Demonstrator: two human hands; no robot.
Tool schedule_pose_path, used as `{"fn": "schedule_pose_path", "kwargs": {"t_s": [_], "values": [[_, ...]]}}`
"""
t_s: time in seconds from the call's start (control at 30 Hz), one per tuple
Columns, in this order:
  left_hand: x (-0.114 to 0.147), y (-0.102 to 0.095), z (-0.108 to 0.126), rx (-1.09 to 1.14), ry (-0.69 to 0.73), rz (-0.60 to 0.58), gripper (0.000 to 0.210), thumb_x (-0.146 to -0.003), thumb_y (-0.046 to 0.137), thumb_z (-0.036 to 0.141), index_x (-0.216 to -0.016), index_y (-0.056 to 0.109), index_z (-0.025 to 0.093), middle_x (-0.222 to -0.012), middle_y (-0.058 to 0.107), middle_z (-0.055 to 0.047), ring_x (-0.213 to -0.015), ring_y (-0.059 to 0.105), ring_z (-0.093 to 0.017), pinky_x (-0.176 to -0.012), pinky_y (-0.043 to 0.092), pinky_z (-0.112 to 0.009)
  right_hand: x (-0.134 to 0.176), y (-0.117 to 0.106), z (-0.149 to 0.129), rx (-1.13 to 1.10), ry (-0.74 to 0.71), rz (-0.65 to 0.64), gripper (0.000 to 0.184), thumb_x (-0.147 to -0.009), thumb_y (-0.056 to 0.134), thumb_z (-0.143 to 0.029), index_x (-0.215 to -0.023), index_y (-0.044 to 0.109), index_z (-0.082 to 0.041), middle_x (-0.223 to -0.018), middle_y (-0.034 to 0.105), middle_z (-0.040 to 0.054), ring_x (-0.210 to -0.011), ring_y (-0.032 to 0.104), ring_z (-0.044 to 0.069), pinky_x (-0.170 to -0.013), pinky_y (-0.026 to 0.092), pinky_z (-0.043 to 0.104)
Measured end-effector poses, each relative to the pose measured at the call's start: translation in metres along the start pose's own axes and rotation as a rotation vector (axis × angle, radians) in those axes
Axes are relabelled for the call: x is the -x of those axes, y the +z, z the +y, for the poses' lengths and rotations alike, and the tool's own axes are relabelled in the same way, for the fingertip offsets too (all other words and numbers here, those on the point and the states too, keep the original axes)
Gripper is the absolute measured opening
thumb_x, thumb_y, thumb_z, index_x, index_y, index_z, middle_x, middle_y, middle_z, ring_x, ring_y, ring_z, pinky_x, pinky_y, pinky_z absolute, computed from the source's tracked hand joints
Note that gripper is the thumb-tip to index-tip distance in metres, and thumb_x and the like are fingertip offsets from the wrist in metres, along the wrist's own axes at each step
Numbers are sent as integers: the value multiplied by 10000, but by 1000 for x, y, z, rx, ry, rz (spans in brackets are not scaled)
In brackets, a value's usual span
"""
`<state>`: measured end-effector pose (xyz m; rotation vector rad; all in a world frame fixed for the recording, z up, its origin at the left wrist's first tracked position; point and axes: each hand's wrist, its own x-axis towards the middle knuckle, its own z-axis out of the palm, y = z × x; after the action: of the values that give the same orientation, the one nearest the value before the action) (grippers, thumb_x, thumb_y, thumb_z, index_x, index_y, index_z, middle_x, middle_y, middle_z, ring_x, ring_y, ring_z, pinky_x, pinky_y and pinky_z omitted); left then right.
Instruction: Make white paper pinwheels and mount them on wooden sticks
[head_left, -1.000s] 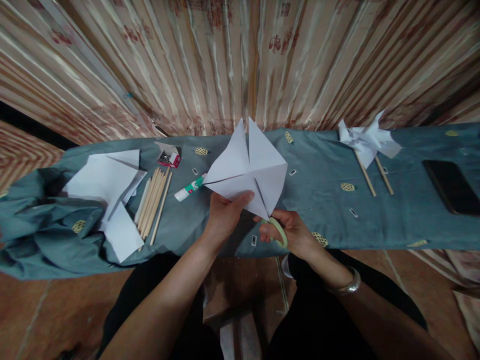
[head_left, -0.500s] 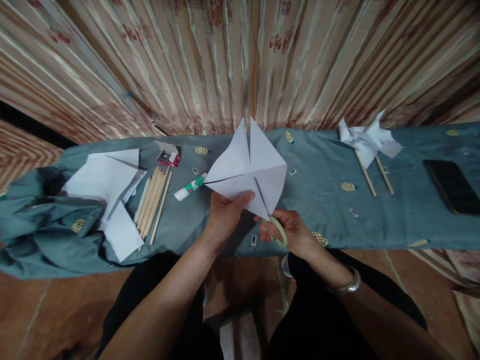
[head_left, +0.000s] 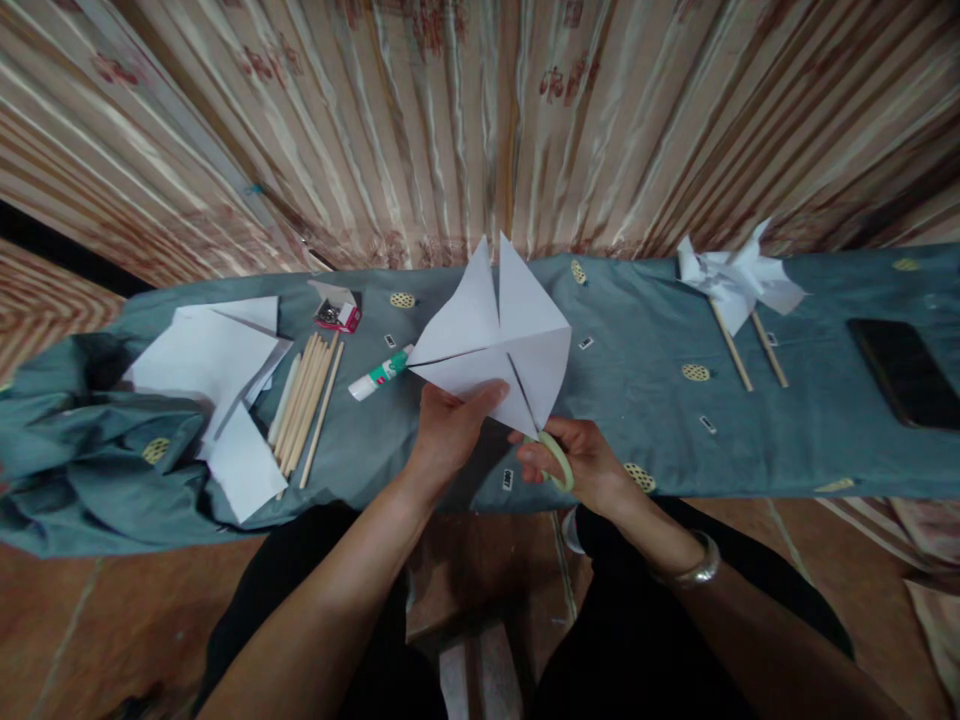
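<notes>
A white paper square (head_left: 480, 345) is held above the cloth, with slits running from its top, left and lower-right corners toward the middle. My left hand (head_left: 454, 425) pinches its lower edge, thumb on top and fingers underneath. In my right hand (head_left: 574, 455) are scissors with pale green handles (head_left: 559, 462); their blades lie along the lower-right slit and are mostly hidden by the paper. Just left of the paper lies a green and white glue stick (head_left: 381, 374), partly under its left corner.
Several wooden sticks (head_left: 306, 400), an opened small box of pins (head_left: 337, 312) and white paper sheets (head_left: 210, 350) lie left on the green cloth (head_left: 637, 340). Two paper pinwheels on sticks (head_left: 739, 285) and a dark phone (head_left: 904, 372) lie right. A curtain (head_left: 450, 130) hangs behind.
Almost nothing differs. The paper's right side has shifted very slightly left; both hands keep their hold and place.
</notes>
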<state>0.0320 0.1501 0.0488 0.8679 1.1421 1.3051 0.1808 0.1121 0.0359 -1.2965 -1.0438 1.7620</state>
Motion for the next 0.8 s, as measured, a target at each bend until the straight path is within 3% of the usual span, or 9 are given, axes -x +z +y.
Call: {"fn": "schedule_pose_path", "kwargs": {"t_s": [0.27,0.57,0.67,0.8], "values": [[0,0,0,45,5,-9,124,-618,785,172,-723,721,191,-751,732,-8,-687,633,-170,-701,511,-303,-1,2,0,-16,7,19,434,-504,876,-508,-690,673,-172,-482,597,-38,-435,516,87,-454,428,218],[-4,-3,0,46,25,-8,146,-624,766,161,-759,715,186,-783,731,-8,-729,644,-168,-745,502,-296,4,-5,-4,111,-20,-85,496,-620,786,-607,-808,654,-167,-579,654,-2,-527,580,120,-533,477,239],[-8,-5,4,55,28,13,162,-630,766,177,-781,711,186,-789,727,-10,-723,641,-166,-749,499,-299,5,-10,-7,161,20,-153,514,-637,758,-644,-788,647,-166,-590,636,-10,-539,569,108,-536,460,225],[-16,-10,10,107,33,34,225,-604,786,196,-815,709,188,-811,737,-24,-762,658,-184,-778,508,-317,8,-20,-13,291,177,-300,470,-639,789,-583,-788,644,-161,-624,629,-14,-565,567,104,-540,443,214]]}}
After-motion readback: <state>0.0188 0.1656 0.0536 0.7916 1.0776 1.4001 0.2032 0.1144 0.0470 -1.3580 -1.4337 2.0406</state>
